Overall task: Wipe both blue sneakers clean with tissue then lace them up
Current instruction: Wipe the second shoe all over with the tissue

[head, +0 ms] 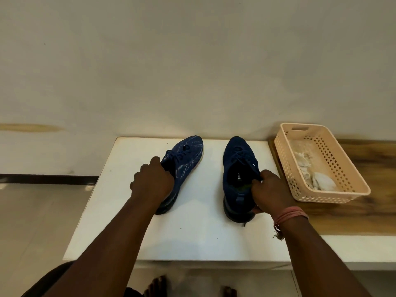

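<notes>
Navy sneakers (235,168), peach perforated basket (351,185), white table (203,232)

Two blue sneakers stood apart on the white surface (192,232), toes toward the wall. The left hand (153,182) gripped the left sneaker (186,159), tilted sideways; the right hand (269,190) held the right sneaker (235,168) at its collar. Crumpled tissue (317,179) lay in a peach basket (347,168) nearby.

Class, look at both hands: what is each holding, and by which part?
Left hand grips the left sneaker at its collar; right hand grips the right sneaker at its heel collar.
</notes>
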